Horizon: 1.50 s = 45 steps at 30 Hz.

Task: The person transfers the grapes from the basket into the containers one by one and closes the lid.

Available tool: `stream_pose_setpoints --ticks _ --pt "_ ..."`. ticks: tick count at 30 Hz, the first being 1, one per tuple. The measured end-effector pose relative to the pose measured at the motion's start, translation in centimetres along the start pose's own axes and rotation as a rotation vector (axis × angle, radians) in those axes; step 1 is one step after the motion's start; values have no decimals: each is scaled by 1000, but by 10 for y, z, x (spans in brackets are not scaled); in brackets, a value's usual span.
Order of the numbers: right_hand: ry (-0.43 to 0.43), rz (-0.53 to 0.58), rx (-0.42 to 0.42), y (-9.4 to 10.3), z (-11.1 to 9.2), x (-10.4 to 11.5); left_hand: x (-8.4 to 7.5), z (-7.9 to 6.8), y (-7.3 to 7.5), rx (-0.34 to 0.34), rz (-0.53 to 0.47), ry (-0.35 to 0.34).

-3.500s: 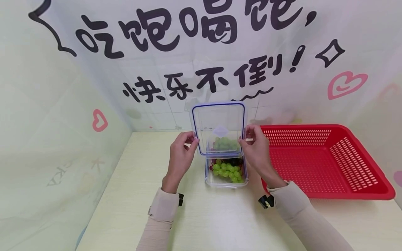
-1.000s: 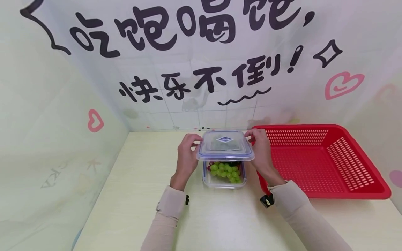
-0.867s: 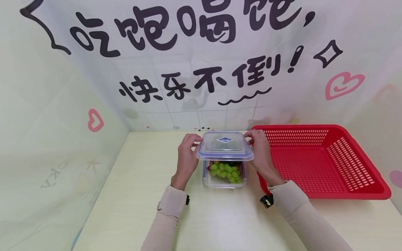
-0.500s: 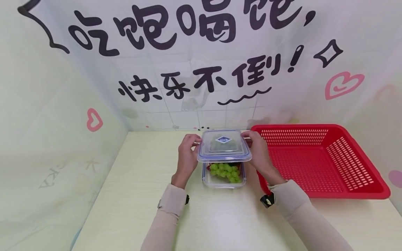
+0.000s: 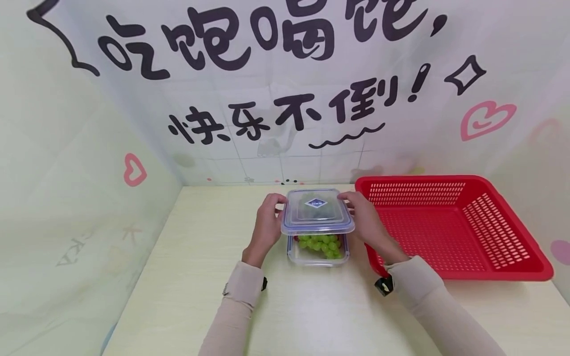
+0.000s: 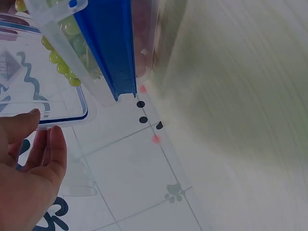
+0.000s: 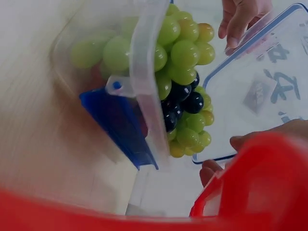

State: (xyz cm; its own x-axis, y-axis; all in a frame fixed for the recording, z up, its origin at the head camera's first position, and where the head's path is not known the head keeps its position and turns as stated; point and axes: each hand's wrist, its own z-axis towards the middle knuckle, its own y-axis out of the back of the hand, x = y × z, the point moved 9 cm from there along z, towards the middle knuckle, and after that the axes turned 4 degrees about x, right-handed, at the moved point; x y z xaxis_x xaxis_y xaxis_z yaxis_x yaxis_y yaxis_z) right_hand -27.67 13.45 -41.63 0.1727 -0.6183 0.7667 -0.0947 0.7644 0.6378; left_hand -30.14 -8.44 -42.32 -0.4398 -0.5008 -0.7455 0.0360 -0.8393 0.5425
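A clear lid [image 5: 317,217] with a blue seal is held tilted over a clear food container [image 5: 318,263], its near edge raised above the bunches inside. My left hand [image 5: 267,222] pinches the lid's left edge between thumb and fingers, as the left wrist view shows. On the opposite edge my right hand [image 5: 366,220] grips the lid; the red basket partly hides it in the right wrist view. Green grapes [image 5: 322,244] fill the container, and dark grapes [image 7: 180,98] show among them from the right. Blue side latches [image 6: 108,43] hang down, unfastened.
A red perforated basket [image 5: 438,242] stands to the right, its left rim close to my right forearm. Pale table surface [image 5: 209,277] stretches to the left and in front. Behind the container rises a printed backdrop [image 5: 249,168] at the table's back edge.
From nearly upright, the lid has been tipped down over the container. Over the last half second both hands have lowered it slightly, and it now covers more of the grapes.
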Motion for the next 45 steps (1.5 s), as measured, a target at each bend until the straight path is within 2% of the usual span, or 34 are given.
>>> stream_pose_setpoints --ticks 5,9,23,31,40,43,45 --pt "12 -116 70 -5 1 0 1 -1 -8 118 49 9" --pt "7 -159 117 -8 1 1 2 -3 -11 155 70 23" --pt "70 -318 195 -9 -8 3 0 -7 -15 90 106 -28" --pt "99 -423 233 -14 -13 3 1 -9 -16 102 119 -22" --pt "62 -361 260 -14 -22 0 4 -11 -19 106 137 -34" --pt "46 -356 228 -10 -26 7 4 -12 -20 108 146 -43" --pt "32 -344 176 -7 -28 15 3 -12 -19 107 153 -55"
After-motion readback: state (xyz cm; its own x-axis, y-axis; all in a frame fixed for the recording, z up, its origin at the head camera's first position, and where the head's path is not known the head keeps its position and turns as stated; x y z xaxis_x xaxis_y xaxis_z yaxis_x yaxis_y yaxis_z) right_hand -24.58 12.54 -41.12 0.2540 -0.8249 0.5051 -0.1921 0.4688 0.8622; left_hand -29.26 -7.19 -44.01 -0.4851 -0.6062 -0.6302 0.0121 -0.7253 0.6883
